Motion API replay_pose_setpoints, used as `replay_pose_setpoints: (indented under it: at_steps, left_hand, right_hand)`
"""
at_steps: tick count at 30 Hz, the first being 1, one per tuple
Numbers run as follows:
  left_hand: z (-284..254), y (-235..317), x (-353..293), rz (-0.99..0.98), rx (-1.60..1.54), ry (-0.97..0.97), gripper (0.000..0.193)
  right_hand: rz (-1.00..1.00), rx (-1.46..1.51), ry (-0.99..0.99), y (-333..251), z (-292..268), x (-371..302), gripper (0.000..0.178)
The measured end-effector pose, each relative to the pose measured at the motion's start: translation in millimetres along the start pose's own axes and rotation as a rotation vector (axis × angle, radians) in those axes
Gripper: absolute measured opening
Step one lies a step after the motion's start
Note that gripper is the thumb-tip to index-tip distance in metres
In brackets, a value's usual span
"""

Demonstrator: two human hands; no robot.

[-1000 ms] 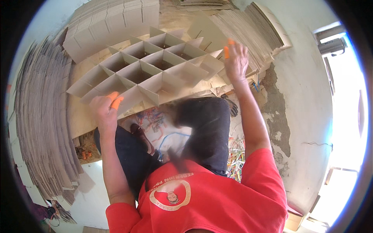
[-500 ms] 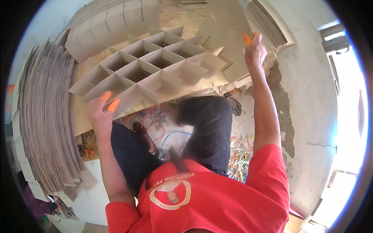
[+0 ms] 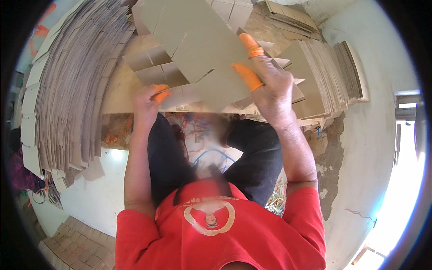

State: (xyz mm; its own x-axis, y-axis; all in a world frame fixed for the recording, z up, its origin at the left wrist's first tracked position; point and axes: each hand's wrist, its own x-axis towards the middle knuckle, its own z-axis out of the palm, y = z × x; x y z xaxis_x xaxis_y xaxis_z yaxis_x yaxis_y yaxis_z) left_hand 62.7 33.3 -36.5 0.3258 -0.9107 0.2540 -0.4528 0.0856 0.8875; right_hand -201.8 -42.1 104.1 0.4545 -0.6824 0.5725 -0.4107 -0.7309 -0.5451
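Observation:
My right hand (image 3: 272, 85), orange covers on its thumb and finger, grips the right edge of a large slotted cardboard sheet (image 3: 202, 49). The sheet is tilted above the worktop and slightly blurred. Beneath and behind it lies a cardboard divider grid (image 3: 155, 67), mostly hidden, with cells showing at the left and strip ends poking out at the right. My left hand (image 3: 147, 102), also with orange finger covers, pinches a cardboard strip (image 3: 180, 96) at the near left. Whether that strip belongs to the grid or the sheet I cannot tell.
A tall row of stacked cardboard sheets (image 3: 76, 85) lines the left of the wooden worktop (image 3: 114, 96). More cardboard stacks (image 3: 328, 74) stand at the right, beside a wall (image 3: 360, 153). Below the worktop are my legs and scattered coloured strands (image 3: 276, 200).
My right hand has brought the cardboard sheet from the right stack leftward over the grid, covering most of it. My left hand still pinches cardboard at the near left. The view has shifted.

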Motion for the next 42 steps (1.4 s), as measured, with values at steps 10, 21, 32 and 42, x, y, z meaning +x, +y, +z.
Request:
replay_pose_setpoints:
  at_steps: [10,21,32,42]
  left_hand:
    - [2.4,-12.7,0.7,0.072,-0.007,0.022,0.016]
    - [2.2,-7.9,3.1,0.061,0.029,0.032,0.017]
    - [0.1,8.8,2.6,0.166,0.29,0.043,0.045]
    - [1.6,-2.5,85.0,0.444,0.623,-0.135,0.098]
  right_hand:
    - [-0.002,0.013,-0.141,-12.8,43.0,17.3,0.043]
    - [-0.304,-0.062,-0.363,28.8,103.5,5.4,0.061]
    - [-0.149,-0.361,-0.359,39.4,103.8,-7.2,0.054]
    - [0.244,-0.618,-0.493,137.6,47.4,46.6,0.079]
